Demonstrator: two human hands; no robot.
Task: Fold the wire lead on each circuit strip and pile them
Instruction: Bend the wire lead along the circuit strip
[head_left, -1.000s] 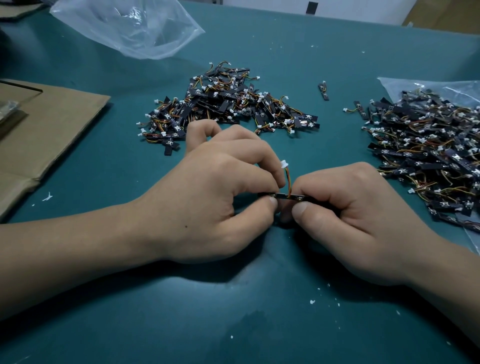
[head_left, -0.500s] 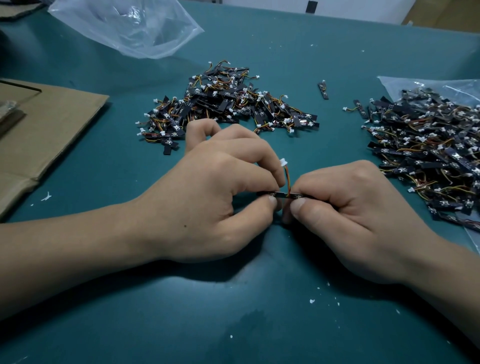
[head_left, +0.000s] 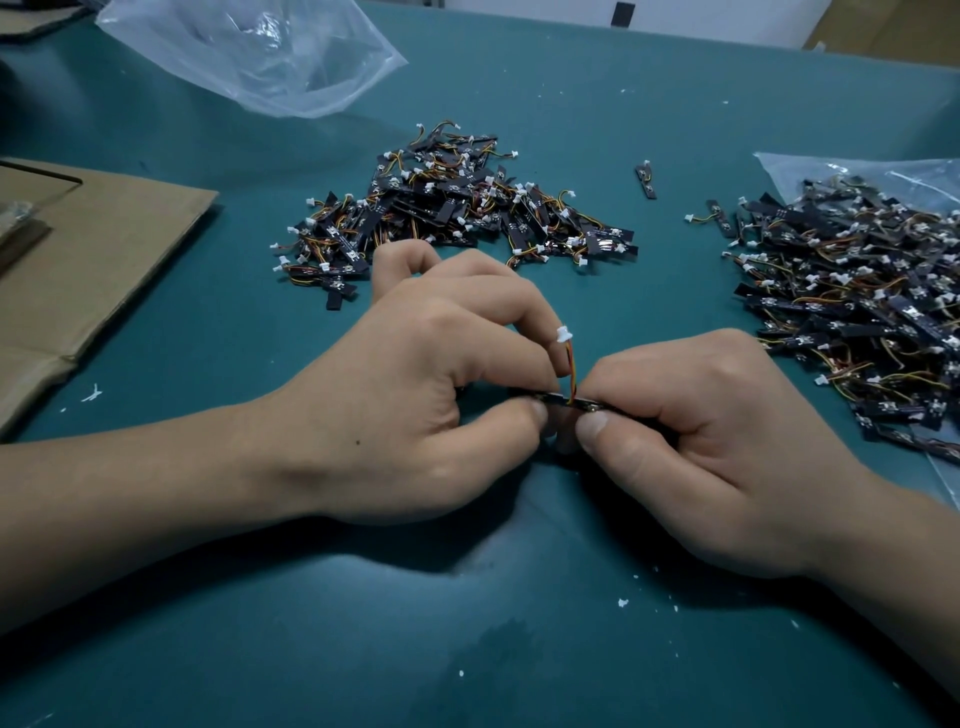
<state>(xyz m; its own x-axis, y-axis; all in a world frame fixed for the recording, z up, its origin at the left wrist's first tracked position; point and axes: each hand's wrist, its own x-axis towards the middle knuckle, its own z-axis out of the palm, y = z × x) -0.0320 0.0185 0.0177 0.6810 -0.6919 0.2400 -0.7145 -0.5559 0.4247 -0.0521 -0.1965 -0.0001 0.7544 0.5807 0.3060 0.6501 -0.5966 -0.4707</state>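
Right hand (head_left: 727, 431) has slid slightly left along the circuit strip (head_left: 553, 399), closing on the left hand (head_left: 415, 395).
Both hands pinch the strip between thumb and curled fingers, near-centre over the green table (head_left: 363, 623). Its wire lead (head_left: 571, 371) stands upright between them. The far pile (head_left: 457, 213) lies beyond, the right pile (head_left: 857, 291) alongside.

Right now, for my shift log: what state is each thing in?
Held strip: pinched by both hands.
Wire lead: standing up, not yet folded.
Left hand: pinching the strip.
Right hand: pinching the strip.
Middle pile: loose heap.
Right pile: heaped on plastic bag.
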